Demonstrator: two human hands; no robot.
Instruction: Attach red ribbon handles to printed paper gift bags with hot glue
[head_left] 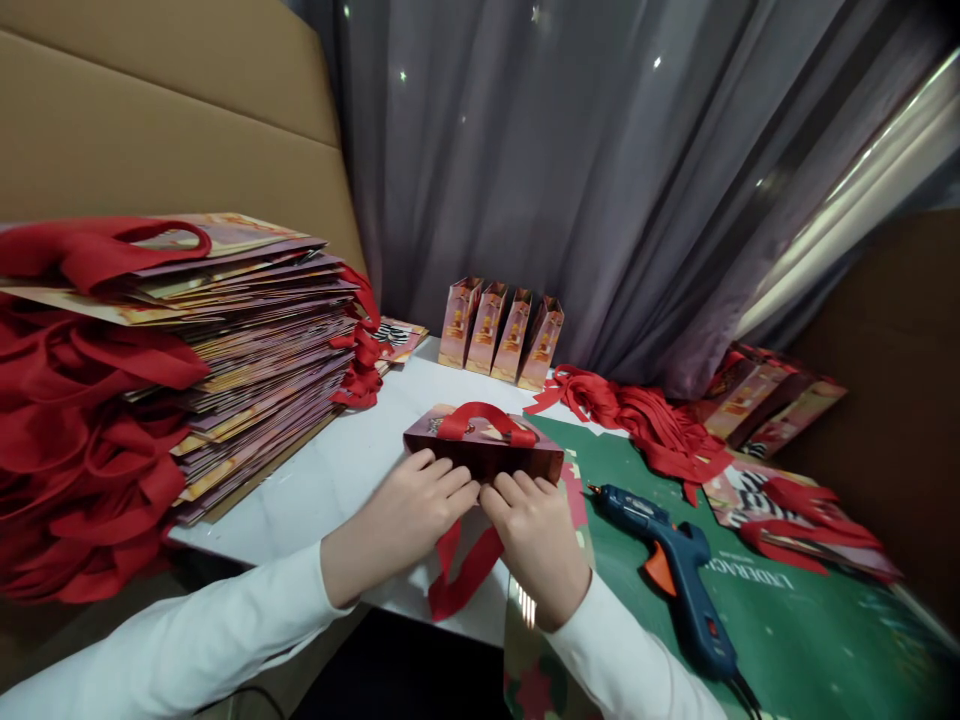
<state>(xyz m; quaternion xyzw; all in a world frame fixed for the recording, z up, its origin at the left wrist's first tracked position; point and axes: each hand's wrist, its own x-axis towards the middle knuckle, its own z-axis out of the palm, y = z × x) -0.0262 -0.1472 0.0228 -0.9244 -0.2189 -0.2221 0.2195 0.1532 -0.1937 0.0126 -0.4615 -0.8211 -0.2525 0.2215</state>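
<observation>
A small paper gift bag [484,455] with a purple printed side stands in front of me, its dark mouth turned my way. One red ribbon handle [480,412] arches over its far side, and another red ribbon [469,580] hangs below the near edge. My left hand [424,500] is closed over the left half of the near rim. Over the right half, my right hand [529,525] is closed in the same way, the knuckles of both nearly meeting. The fingertips are hidden inside the bag's mouth.
A tall stack of flat bags [255,370] with red ribbons rises at left. Several standing bags [499,335] line the back. Right lie a heap of red ribbons [652,415], a blue glue gun [675,570] on a green sheet [810,640], and more bags [750,400]. A curtain [540,180] hangs behind.
</observation>
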